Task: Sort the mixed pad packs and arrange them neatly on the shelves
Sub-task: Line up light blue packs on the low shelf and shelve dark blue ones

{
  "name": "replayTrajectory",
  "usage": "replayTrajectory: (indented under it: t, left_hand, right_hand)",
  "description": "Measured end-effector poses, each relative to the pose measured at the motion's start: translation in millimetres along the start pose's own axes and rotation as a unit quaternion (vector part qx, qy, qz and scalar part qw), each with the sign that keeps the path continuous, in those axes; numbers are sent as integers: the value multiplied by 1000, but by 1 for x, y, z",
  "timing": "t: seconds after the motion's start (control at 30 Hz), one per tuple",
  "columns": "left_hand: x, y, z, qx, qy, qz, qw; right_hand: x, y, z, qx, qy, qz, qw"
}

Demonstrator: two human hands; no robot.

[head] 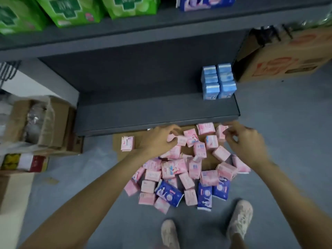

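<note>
A heap of small pink pad packs (179,168) lies on a flat cardboard sheet (124,156) on the floor, in front of the dark bottom shelf (143,112). Three dark blue packs (168,194) sit at the heap's near edge. One pink pack (127,143) stands apart to the left. Two rows of light blue packs (218,81) stand at the right end of the bottom shelf. My left hand (158,141) curls its fingers round a pink pack (170,138) at the heap's far side. My right hand (246,142), blurred, pinches the edge of another pink pack (220,133).
Green packs (71,11) and a blue-and-pink pack (197,4) stand on the upper shelf. An open cardboard box (53,123) and other boxes are at the left. A large carton (287,56) leans at the right. My shoes (240,216) stand just behind the heap.
</note>
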State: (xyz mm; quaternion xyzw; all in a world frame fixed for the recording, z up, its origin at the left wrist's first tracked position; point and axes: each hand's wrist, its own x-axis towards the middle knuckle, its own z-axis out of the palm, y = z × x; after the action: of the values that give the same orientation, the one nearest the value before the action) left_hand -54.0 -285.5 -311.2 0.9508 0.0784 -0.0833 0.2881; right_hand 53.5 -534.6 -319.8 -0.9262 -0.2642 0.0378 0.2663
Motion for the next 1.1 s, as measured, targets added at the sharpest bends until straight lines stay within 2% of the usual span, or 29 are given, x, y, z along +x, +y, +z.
replayTrajectory:
  t: [0.17,0.3,0.4,0.57,0.73,0.83,1.0,1.1]
  left_hand:
    - [-50,-52,69,23,-116,-75,990]
    - [-62,-71,128,28,-136,-62,988]
    - [-64,-87,174,70,-182,-55,979]
    - [-61,-129,244,177,-274,-36,945]
    - [-59,-156,302,205,-285,30,936]
    - [-53,-175,335,214,-282,80,932]
    - [-43,-206,395,229,-315,133,911]
    - [-32,-220,429,288,-378,145,868]
  right_hand:
    - [-81,10,83,-19,-121,54,991]
    - [-125,35,135,-17,-180,79,980]
    - [-147,60,177,-55,-249,75,964]
    - [-165,108,237,-126,-314,-9,941]
    - [-165,147,279,-196,-369,-105,902]
    - [-164,168,309,-222,-363,-225,877]
    - [-181,210,366,-327,-357,-370,793]
    - [-191,232,392,-381,-374,-423,732]
